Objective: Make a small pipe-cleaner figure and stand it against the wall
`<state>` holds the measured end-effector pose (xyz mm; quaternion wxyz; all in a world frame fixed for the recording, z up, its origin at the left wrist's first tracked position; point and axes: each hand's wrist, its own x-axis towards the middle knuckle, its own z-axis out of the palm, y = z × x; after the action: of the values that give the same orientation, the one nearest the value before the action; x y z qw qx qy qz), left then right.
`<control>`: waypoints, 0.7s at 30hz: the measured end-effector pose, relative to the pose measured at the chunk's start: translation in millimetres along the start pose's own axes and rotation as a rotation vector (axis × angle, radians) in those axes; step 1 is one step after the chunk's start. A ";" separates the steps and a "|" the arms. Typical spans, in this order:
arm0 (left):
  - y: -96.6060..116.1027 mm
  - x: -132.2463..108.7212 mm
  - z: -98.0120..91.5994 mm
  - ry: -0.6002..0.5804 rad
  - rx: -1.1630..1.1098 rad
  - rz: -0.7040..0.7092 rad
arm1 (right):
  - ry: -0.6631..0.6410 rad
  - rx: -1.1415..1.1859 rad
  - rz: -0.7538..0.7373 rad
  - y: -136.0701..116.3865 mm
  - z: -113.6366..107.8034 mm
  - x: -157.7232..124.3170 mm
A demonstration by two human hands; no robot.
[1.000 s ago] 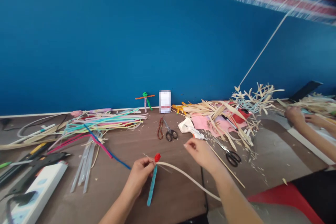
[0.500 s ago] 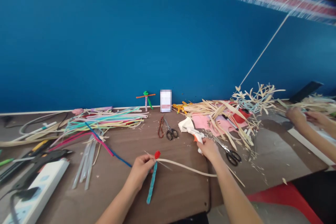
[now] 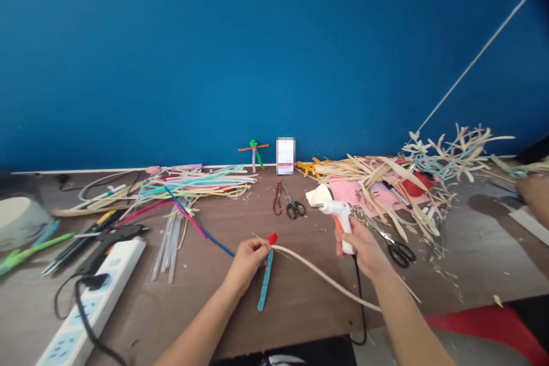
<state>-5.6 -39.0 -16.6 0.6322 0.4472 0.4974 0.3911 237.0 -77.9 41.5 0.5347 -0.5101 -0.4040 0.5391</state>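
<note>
The grip of the left hand (image 3: 245, 266) clamps a red-tipped blue pipe cleaner (image 3: 266, 280); the right hand (image 3: 361, 249) clamps a white glue gun (image 3: 341, 220). At nine o'clock on the table (image 3: 300, 297) sits a white bowl (image 3: 21, 223), its inside hidden.

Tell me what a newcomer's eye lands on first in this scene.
The deep blue wall fills the top of the view behind the desk. On the desk, a heap of pale dried leaf strips sprawls at the right, with colored strips at the left. At the front, the right hand grips a white glue gun, and the left hand pinches a red-tipped blue stem.
</note>
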 end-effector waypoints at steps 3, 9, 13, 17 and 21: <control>0.1 -1.3 -0.5 0.005 -0.005 0.012 | -0.037 -0.097 0.042 7.3 16.7 -7.3; -0.5 -1.1 -0.9 0.006 0.016 0.016 | -0.035 -0.188 0.074 28.6 32.9 -11.1; -0.8 -0.4 -0.1 0.009 0.032 0.004 | -0.078 -0.085 0.110 30.6 45.2 -9.1; -0.2 0.0 0.0 0.012 0.055 0.002 | -0.160 -0.122 0.182 35.9 55.1 -0.5; -0.3 -0.4 -1.4 0.044 0.085 -0.012 | -0.068 -0.250 0.141 39.7 54.0 6.2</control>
<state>-7.1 -39.2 -16.9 0.6038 0.4622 0.5300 0.3754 178.0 -69.8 10.1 0.4139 -0.5812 -0.4491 0.5377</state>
